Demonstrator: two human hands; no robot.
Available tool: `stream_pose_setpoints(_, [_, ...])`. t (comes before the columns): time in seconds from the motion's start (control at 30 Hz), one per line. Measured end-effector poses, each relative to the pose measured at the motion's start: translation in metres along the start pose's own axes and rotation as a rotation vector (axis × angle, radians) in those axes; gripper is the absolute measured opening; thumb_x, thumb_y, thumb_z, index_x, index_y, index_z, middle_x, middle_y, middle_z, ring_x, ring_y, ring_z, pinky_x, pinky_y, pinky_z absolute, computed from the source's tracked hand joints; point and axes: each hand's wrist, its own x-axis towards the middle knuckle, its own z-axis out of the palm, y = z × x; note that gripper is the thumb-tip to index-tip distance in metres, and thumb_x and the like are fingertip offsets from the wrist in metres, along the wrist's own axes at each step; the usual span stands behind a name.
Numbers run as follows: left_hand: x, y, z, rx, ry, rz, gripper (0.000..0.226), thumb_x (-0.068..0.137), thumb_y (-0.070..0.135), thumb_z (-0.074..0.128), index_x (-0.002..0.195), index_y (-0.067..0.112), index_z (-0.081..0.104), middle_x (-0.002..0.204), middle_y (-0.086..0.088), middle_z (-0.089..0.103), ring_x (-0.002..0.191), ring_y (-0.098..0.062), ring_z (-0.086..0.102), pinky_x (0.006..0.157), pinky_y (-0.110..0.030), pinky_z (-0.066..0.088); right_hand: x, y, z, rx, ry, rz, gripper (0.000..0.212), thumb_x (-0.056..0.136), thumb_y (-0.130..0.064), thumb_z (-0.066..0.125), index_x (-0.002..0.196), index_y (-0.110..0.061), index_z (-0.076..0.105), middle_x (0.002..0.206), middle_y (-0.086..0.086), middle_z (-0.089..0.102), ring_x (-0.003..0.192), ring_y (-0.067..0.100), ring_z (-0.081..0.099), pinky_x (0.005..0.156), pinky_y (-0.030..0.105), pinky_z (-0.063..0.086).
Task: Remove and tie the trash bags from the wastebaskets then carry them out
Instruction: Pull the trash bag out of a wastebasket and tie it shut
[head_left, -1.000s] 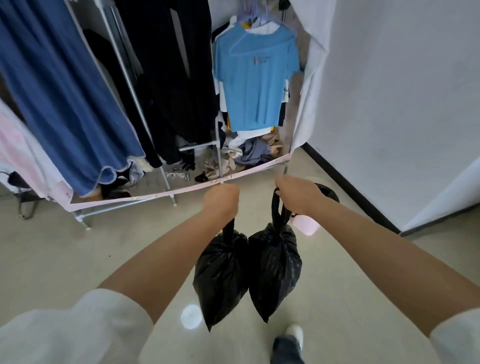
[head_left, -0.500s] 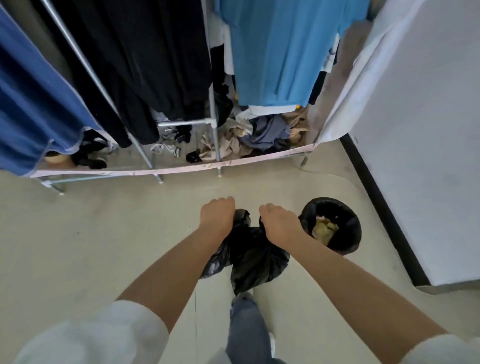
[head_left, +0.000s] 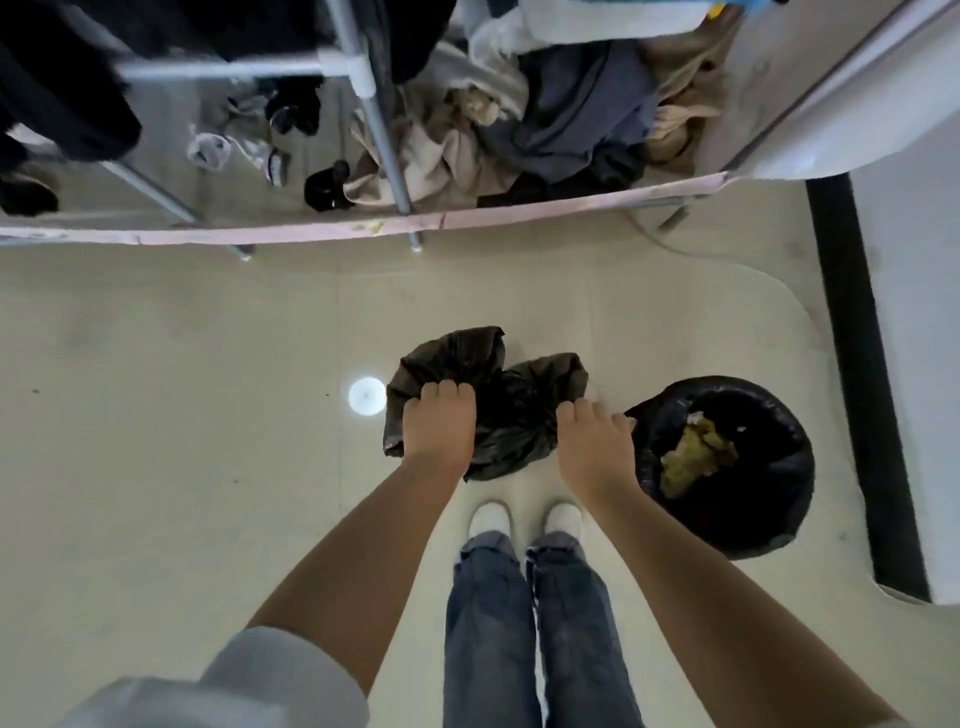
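Observation:
Two tied black trash bags sit low by the floor in front of my feet. My left hand is closed on the top of the left bag. My right hand is closed on the top of the right bag; the grip itself is hidden under the knuckles. Whether the bags touch the floor I cannot tell. Just right of my right hand stands a wastebasket lined with a black bag, with yellowish crumpled trash inside.
A clothes rack with metal poles stands ahead, with heaped clothes and socks under it. A white wall with a black baseboard runs along the right. My shoes stand on pale floor tiles.
Both hands have gone down with the bags, from hanging at waist height to near the floor. My head has tilted down, bringing the lined wastebasket and my feet into view.

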Motion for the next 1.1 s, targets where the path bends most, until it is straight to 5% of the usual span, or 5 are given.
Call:
stream_pose_setpoints(0.4, [0.101,0.028,0.078,-0.037,-0.025,-0.088,0.038,0.091,0.008,0.046,0.129,0.005,0.04,0.13,-0.013,0.049,0.122,-0.029,0.046,0.093,-0.035,0.043,0.089,0.036,0.066,0.081,-0.079,-0.024,0.035,0.094,-0.009,0.035,0.129,-0.007,0.035,0.131,0.012,0.043,0.121,0.03,0.04,0.1,0.039,0.034])
stream_pose_setpoints(0.77, [0.029,0.103,0.046,-0.036,0.006,-0.045,0.029,0.095,0.014,0.041,0.122,0.006,0.046,0.126,-0.013,0.052,0.118,-0.031,0.048,0.096,-0.038,0.04,0.011,0.122,0.037,0.138,-0.057,0.092,0.033,0.093,-0.014,0.038,0.125,-0.005,0.041,0.127,0.013,0.048,0.116,0.03,0.046,0.088,0.036,0.043])
stream_pose_setpoints(1.1, [-0.064,0.247,0.103,-0.181,-0.131,-0.165,0.033,0.096,0.017,0.038,0.128,0.008,0.043,0.129,-0.011,0.05,0.119,-0.026,0.048,0.095,-0.034,0.041,-0.088,0.256,0.091,-0.056,-0.188,-0.002,0.037,0.093,-0.016,0.038,0.129,-0.007,0.04,0.128,0.013,0.051,0.118,0.031,0.048,0.092,0.038,0.044])
